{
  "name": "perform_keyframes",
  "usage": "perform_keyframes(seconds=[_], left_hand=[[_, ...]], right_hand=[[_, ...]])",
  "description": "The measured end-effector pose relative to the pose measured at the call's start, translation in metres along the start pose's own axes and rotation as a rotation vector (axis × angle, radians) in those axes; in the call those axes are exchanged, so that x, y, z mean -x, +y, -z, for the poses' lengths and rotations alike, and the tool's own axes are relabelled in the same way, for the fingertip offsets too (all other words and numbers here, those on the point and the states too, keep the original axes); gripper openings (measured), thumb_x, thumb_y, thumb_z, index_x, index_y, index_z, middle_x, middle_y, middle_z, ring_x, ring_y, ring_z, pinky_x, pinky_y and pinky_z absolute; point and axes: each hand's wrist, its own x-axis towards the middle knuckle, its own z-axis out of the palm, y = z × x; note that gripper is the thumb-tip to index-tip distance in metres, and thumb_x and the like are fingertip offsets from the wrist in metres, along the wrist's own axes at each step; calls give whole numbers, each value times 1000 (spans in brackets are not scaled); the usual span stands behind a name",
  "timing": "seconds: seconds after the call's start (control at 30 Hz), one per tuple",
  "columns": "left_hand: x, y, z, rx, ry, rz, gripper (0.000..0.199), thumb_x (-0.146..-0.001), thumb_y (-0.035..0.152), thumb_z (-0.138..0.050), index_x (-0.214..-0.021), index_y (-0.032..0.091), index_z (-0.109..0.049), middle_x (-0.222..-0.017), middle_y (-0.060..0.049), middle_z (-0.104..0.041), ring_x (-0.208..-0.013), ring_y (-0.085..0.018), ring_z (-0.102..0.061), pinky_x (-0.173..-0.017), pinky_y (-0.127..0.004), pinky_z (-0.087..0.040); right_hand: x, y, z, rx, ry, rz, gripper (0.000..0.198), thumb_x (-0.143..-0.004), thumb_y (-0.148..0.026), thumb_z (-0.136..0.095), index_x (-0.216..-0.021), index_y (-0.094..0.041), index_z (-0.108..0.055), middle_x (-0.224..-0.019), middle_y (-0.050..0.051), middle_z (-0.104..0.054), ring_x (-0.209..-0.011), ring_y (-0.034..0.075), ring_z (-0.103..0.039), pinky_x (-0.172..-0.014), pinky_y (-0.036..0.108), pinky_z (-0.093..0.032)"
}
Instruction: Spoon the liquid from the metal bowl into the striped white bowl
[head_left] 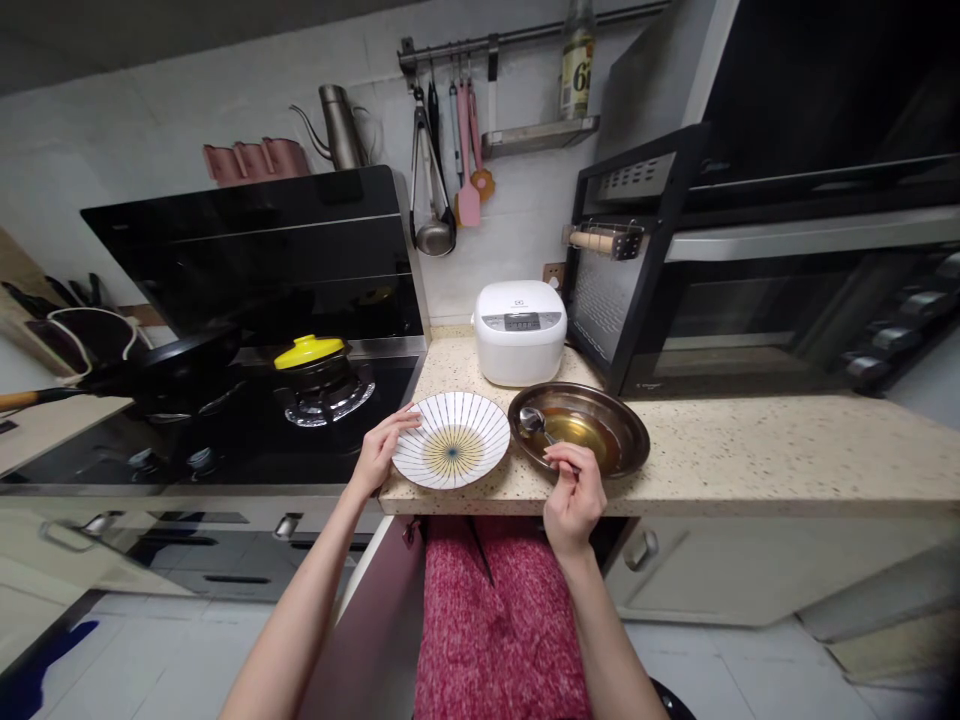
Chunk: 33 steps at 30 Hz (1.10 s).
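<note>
A white plate with dark radiating lines and a yellowish centre sits on the counter near its front edge. My left hand grips its left rim, fingers lying over the edge. Just right of the plate, and very close to it, stands a wide metal bowl holding a golden-yellow liquid. Pinched in my right hand is a metal spoon, its head over the left side of the bowl. Whether the spoon carries any liquid is not clear.
Behind the plate and bowl stands a white rice cooker. An oven sits at the right. On the left, the stove bears a small yellow-lidded pot and a dark wok. A cabinet door hangs open below the counter.
</note>
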Motion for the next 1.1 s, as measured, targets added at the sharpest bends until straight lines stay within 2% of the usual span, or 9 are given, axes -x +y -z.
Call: perform_keyframes(seconds=[0.17,0.3,0.37,0.57,0.67,0.9,1.1], left_hand=[[0,0,0,1,-1,-6,48,-103,51,-45,-109,20,-81,-129,-14,-74,-140,-36,-57,-117,-57,-43],[0,-1,0,-1,-1,-2,49,-103,51,-45,-108,20,-81,-129,-14,-74,-139,-36,-57,-117,-57,-43],[0,-1,0,-3,3,4,49,-103,52,-45,-108,19,-81,-128,-14,-74,-139,-36,-57,-117,-57,-43],[-1,0,0,-9,-3,14,51,-103,54,-44,-108,19,-81,-127,-14,-75,-139,-35,-57,-117,-57,-42],[0,1,0,-6,-1,19,50,-103,53,-45,-107,19,-81,-128,-14,-74,-140,-35,-57,-118,-57,-42],[0,0,0,-3,-3,13,49,-103,52,-45,-108,19,-81,-128,-14,-74,-139,-35,-57,-118,-57,-42],[0,-1,-1,-1,-2,1,50,-103,52,-44,-109,19,-81,-128,-14,-74,-139,-35,-57,-118,-58,-41]], right_hand=[[-2,-1,0,43,-51,118,23,-100,-9,-45,-103,-22,-64,-89,4,-68,-84,18,-66,-78,34,-54],[-2,-1,1,47,-63,139,22,-100,-10,-45,-103,-22,-64,-89,4,-69,-83,18,-66,-78,34,-54],[-1,-2,0,25,-37,93,20,-101,-13,-46,-102,-22,-64,-89,4,-68,-83,18,-66,-76,34,-54],[3,-17,-7,-192,90,-178,18,-104,-20,-46,-94,-22,-60,-87,2,-65,-76,15,-63,-68,29,-53],[6,-23,-12,-243,25,-231,19,-104,-21,-45,-92,-22,-60,-86,2,-65,-75,14,-61,-68,29,-52],[20,-23,-24,-253,-182,-229,21,-105,-20,-45,-92,-22,-62,-84,1,-64,-75,14,-60,-68,28,-50],[23,-19,-29,-230,-250,-242,19,-104,-20,-47,-92,-22,-62,-82,-1,-62,-73,13,-59,-70,26,-49]])
